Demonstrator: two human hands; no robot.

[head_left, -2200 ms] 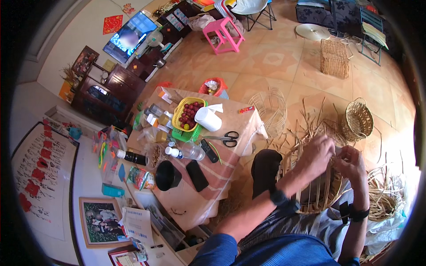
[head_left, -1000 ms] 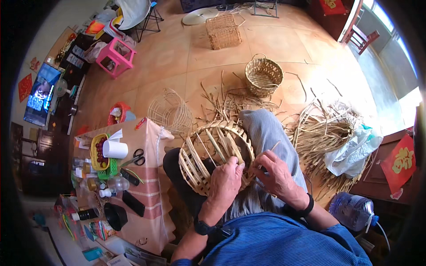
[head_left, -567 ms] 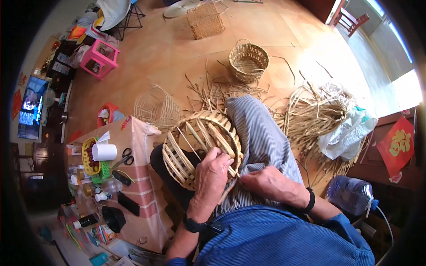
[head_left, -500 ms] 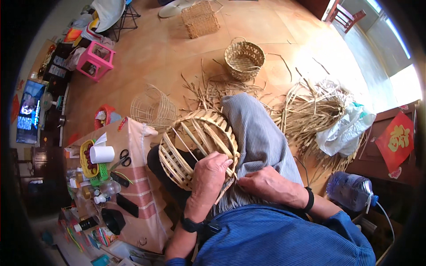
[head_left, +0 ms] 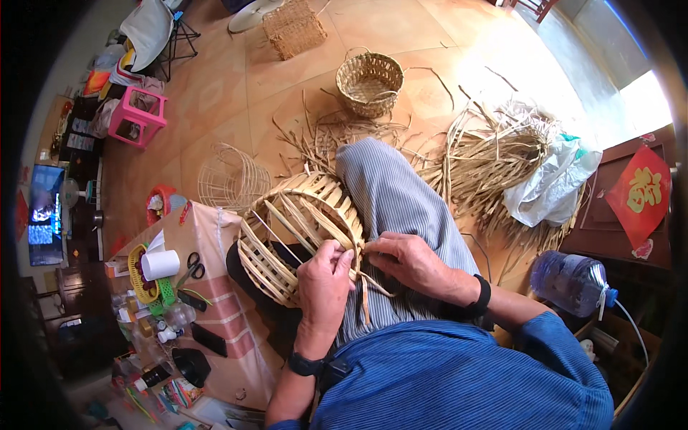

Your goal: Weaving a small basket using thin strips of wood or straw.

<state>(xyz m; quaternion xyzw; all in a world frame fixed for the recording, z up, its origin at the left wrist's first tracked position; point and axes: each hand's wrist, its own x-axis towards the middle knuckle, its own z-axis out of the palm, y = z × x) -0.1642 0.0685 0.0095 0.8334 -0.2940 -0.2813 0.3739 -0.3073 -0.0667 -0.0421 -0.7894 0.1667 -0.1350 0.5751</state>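
Note:
A round, open-ribbed basket (head_left: 273, 261) of pale flat strips rests tilted on my legs, beside the striped cloth (head_left: 398, 193) over my right leg. My left hand (head_left: 326, 279) grips its near right rim with bent fingers and thumb. My right hand (head_left: 405, 258) has its fingers bent and pinched at a strip on the same rim, close beside my left; the fingertips are small and partly hidden. Loose strip ends hang below both hands onto the cloth.
A covered table (head_left: 236, 308) with scissors (head_left: 193, 265) and bottles stands left. On the floor are a wire frame (head_left: 233, 183), a woven basket (head_left: 369, 82), a pink stool (head_left: 136, 118) and heaped dry strips (head_left: 487, 168) with a plastic bag. A water jug (head_left: 570, 283) lies right.
The view has swung rightward and downward. My right hand has risen along the rim, closer to my left hand's fingertips, and a longer loose strip now dangles below them.

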